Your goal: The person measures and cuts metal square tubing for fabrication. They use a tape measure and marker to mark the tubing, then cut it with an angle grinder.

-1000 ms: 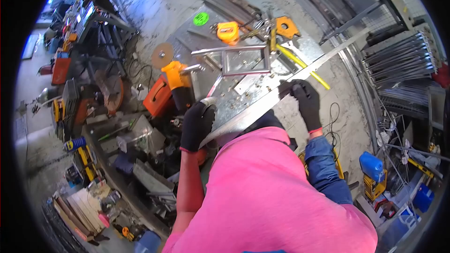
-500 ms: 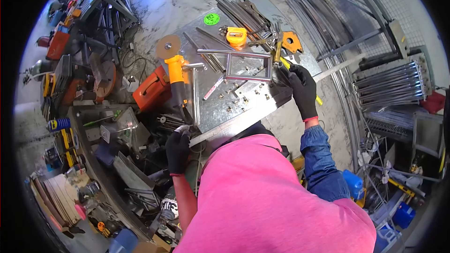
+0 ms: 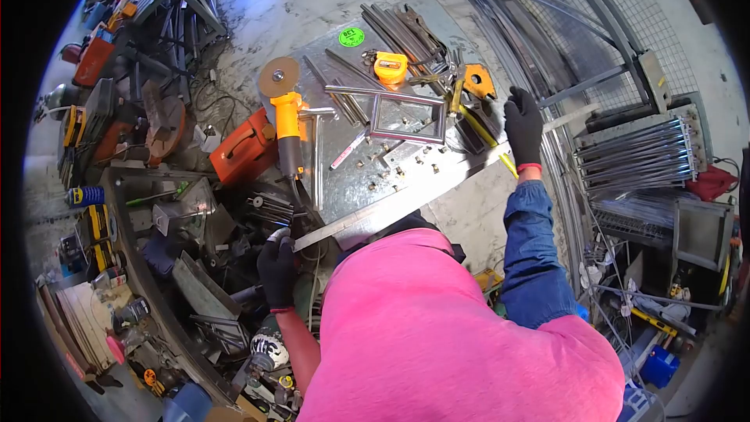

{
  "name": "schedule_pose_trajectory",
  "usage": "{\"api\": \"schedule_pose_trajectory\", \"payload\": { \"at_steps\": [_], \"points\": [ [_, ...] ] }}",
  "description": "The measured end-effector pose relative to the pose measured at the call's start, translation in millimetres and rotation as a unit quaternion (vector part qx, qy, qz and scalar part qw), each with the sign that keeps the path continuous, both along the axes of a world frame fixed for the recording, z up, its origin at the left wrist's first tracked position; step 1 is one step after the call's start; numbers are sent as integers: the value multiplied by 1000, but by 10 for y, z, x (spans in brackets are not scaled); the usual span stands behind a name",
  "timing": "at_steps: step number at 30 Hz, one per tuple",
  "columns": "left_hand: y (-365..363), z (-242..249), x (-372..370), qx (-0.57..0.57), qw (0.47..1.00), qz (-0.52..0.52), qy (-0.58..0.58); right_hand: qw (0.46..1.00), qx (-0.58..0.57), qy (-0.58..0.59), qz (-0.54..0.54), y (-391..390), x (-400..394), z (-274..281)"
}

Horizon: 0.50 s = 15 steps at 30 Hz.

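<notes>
A long, flat, shiny metal bar (image 3: 406, 197) runs slantwise across the near side of the metal worktable (image 3: 336, 195). My left hand (image 3: 277, 272), in a black glove, is closed at the bar's left end, with a pale patch at its fingertips. Farther along, my right hand (image 3: 523, 126), also gloved, lies across the bar and hides part of it; its fingers look closed over it. Just left of that hand is a yellow-handled tool (image 3: 480, 129). A small rectangular metal frame (image 3: 408, 139) lies behind the bar, among several small metal pieces.
An orange angle grinder (image 3: 289, 129) with a large disc lies on the table's left. Beside it is a red metal box (image 3: 244, 146). A yellow tape measure (image 3: 391, 68), an orange magnet square (image 3: 478, 80) and metal tubes sit farther back. A tube rack (image 3: 637, 152) stands right.
My right hand has moved right and away along the bar, off the dark piece by the tools. My left hand and the bar's left end have shifted left.
</notes>
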<state>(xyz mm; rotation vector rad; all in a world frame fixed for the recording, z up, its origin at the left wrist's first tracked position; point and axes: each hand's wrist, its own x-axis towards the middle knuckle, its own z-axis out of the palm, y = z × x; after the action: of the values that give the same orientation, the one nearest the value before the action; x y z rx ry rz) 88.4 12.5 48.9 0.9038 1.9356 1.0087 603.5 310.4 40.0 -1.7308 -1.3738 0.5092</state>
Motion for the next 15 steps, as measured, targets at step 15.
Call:
{"api": "schedule_pose_trajectory", "payload": {
  "at_steps": [15],
  "points": [
    [287, 222, 219, 31, 994, -59, 83, 911, 65, -228, 336, 817, -1815, 357]
  ]
}}
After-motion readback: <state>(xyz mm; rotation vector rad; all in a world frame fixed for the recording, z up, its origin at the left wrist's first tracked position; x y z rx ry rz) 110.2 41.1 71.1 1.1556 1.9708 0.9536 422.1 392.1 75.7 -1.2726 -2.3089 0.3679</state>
